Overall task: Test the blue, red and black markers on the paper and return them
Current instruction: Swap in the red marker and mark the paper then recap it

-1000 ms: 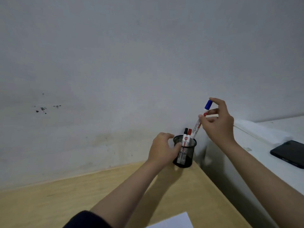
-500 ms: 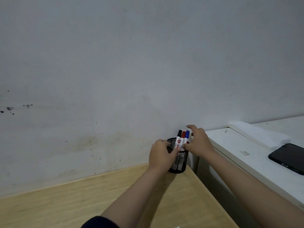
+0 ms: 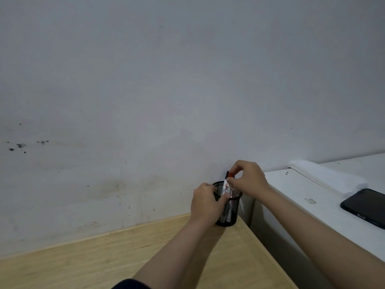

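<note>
Mesh pen holder [image 3: 231, 207] at the wooden desk's [image 3: 129, 255] far right corner against the wall [image 3: 166, 80], markers [image 3: 227, 184] inside; phone [image 3: 366, 205] on the cabinet [image 3: 302, 195] to its right.

- Left hand [image 3: 205, 202] wraps the black mesh cup [image 3: 229, 213] at the far right corner of the wooden desk [image 3: 125, 253].
- Right hand [image 3: 249, 178] pinches the red marker [image 3: 230, 174] standing in the cup.
- A phone [image 3: 364, 205] lies on the white counter [image 3: 302, 197] to the right.
</note>
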### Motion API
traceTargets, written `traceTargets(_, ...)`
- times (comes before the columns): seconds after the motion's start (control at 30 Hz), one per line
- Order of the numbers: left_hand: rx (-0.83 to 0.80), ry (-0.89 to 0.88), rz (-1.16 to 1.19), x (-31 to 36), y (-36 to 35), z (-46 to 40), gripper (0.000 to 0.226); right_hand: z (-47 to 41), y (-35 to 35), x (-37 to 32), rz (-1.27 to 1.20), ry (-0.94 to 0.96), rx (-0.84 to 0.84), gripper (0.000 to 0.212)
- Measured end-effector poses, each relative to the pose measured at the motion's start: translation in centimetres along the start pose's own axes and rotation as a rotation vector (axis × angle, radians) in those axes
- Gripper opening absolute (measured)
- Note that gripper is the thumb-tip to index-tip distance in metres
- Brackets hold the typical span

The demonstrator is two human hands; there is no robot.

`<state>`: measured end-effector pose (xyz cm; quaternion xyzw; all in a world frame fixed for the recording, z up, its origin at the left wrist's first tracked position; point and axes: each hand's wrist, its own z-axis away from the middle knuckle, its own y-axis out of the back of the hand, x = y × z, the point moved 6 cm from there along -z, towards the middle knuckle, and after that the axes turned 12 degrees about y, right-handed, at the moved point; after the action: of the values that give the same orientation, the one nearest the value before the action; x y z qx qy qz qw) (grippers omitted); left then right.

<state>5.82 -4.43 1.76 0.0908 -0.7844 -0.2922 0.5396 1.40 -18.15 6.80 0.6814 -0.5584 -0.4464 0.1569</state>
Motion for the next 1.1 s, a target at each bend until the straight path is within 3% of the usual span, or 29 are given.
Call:
traceTargets(0.13,0.008,-0.003,0.049,-0.2,0.1,0.2,0.027,1.1,1.6,-2.0,-0.239,0.041,0.108,0.019)
traceTargets(0.23,0.053,0.114,0.225,0.1,2.3,1.1,0.025,2.8,3.8,-4.1,-0.333,0.099,0.221,0.024)
traceTargets(0.3,-0.073,0.284,0.422,0.6,3.6,2.3,0.035,4.7,5.4,-5.9,-0.389,0.128,0.27,0.027)
traceTargets(0.4,-0.432,0.617,0.733,1.6,4.5,5.2,0.036,7.8,7.1,-8.9,-0.471,0.173,0.311,0.03)
traceTargets(0.47,-0.603,0.713,0.795,2.2,5.4,7.0,0.032,9.7,7.6,-10.5,-0.573,0.18,0.326,0.028)
traceTargets(0.57,-0.688,0.769,0.851,2.8,6.9,9.7,0.017,12.1,7.9,-12.7,-0.697,0.213,0.3,0.026)
traceTargets(0.77,-0.532,0.708,0.983,3.0,11.3,12.8,0.004,15.1,8.5,-16.0,-0.882,0.243,0.23,0.035)
traceTargets(0.9,-0.441,0.526,0.932,3.0,14.8,15.0,0.024,15.9,8.1,-16.7,-0.93,0.047,0.313,0.022)
traceTargets(1.03,-0.39,0.31,0.813,2.8,17.5,17.5,0.02,16.4,6.2,-17.9,-1.053,-0.201,0.261,0.035)
traceTargets(1.1,-0.344,0.24,0.718,2.6,18.6,18.6,0.017,16.6,5.5,-19.5,-1.14,-0.222,0.199,0.034)
